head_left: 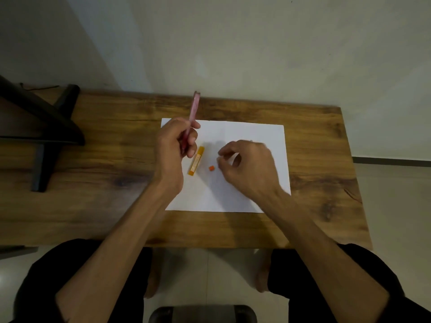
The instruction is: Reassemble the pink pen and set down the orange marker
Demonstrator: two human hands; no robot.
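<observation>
The pink mechanical pencil (192, 117) is standing tilted in the left hand (173, 145), whose fingers are curling round its lower barrel above the white paper (245, 183). The right hand (247, 164) is hovering with fingertips pinched together just beside a small orange cap (211, 168) and orange lead case (196, 161) on the desk (116, 183).

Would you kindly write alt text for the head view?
The left hand grips a pink pen over white paper on a wooden table; the right hand, fingers curled, hovers near a small orange cap and orange tube.
</observation>
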